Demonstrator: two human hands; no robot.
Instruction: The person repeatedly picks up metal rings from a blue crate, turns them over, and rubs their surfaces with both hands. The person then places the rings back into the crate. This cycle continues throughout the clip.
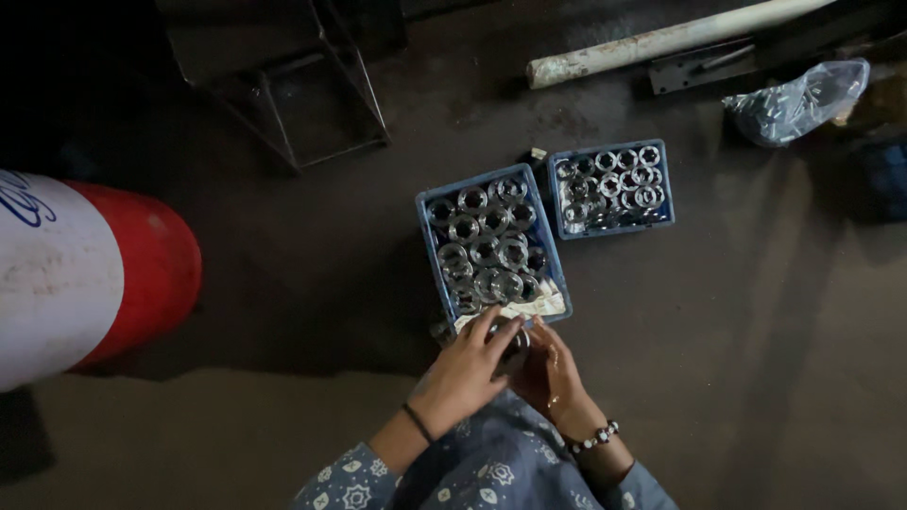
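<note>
Hands meet just below the near blue crate (430, 247) of steel rings: left hand (465, 371) and right hand (548, 373) curl around one metal ring (516, 342). Likely heavy, rigid, slick; best pinched by its rim.

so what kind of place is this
Probably a small metal workshop floor. Two blue crates, a near crate and a far crate, hold shiny metal rings; a pipe and a bag of small metal parts lie on the dark, stained floor.
</note>
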